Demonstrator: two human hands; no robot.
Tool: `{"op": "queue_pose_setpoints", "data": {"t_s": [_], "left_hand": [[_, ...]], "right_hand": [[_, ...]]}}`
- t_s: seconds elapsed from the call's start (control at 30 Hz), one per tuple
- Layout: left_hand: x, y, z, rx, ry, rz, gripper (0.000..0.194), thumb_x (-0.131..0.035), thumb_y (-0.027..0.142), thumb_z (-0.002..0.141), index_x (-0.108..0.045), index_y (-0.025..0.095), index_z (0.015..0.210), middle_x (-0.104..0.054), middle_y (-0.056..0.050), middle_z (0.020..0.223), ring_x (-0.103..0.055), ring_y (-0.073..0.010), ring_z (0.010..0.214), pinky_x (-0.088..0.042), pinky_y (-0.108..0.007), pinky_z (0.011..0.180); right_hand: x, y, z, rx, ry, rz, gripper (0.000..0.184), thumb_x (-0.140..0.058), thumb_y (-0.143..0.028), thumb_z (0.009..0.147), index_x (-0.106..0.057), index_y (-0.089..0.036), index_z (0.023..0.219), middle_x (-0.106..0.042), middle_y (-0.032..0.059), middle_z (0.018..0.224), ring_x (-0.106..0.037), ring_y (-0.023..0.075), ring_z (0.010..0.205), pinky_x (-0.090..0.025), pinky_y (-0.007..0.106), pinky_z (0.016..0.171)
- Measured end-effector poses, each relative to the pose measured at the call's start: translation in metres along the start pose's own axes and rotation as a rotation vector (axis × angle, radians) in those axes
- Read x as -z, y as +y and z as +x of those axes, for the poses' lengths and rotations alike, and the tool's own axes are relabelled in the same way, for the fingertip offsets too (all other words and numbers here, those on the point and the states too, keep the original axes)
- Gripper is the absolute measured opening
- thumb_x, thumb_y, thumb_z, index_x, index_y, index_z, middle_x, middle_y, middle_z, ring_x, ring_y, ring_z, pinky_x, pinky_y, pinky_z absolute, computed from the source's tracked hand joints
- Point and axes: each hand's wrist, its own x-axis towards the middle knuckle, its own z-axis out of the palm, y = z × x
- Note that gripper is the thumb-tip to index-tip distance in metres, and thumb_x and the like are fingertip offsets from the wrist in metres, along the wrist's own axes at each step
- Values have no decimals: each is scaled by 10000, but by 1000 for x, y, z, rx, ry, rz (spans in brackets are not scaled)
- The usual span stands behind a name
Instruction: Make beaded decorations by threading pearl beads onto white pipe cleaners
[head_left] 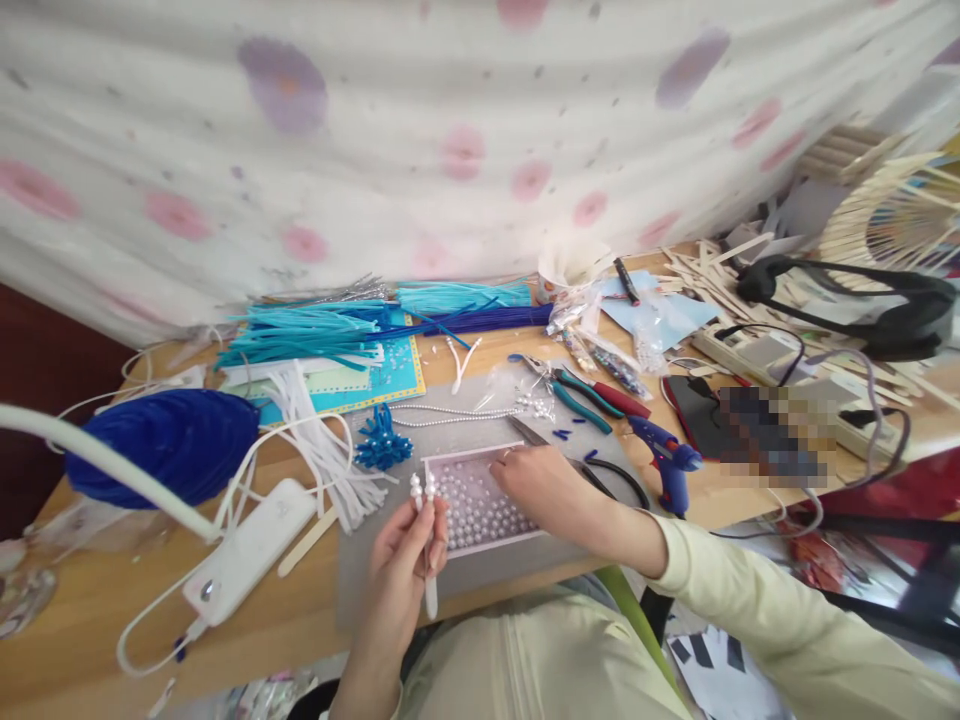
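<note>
My left hand [401,565] pinches a white pipe cleaner [431,598] upright, its lower end hanging below my fingers. Pearl-white beads [417,487] sit on its two upper tips. Just right of it is a shallow pale tray [480,549] with many loose pearl beads [474,500] spread inside. My right hand [559,495] reaches over the tray's right side, fingers closed and bent down among the beads. Whatever those fingertips hold is too small to make out. Behind the left hand lies a blue beaded cluster [384,440].
Scissors [529,430], pliers [581,398] and a blue glue gun [667,460] lie right of the tray. Turquoise pipe cleaners [307,330] and white ones [315,450] are at the back left. A white power block [251,555] with cables sits at left.
</note>
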Motion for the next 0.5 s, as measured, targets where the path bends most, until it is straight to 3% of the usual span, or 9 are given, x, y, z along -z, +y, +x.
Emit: {"op": "queue_pose_setpoints", "data": {"t_s": [0.17,0.5], "left_hand": [[3,1,-8,20,-7,-17,370,-924,451,692,-780,134,818,-565,27,625,-418,-38,493,-319,-171,481],[3,2,-3,37,-45,-25,381,-929,452,689,-769,128,810,-579,28,622,-426,-34,489,-316,-164,483]], "right_hand": [[-16,-23,19,-108,-47,-73,314,-518,115,842,-775,-47,923,-786,256,959,-763,315,930,-585,329,667],[-19,-18,18,-96,27,-77,260,-563,86,851,-777,-60,864,-795,226,879,-770,306,870,-561,303,606]]}}
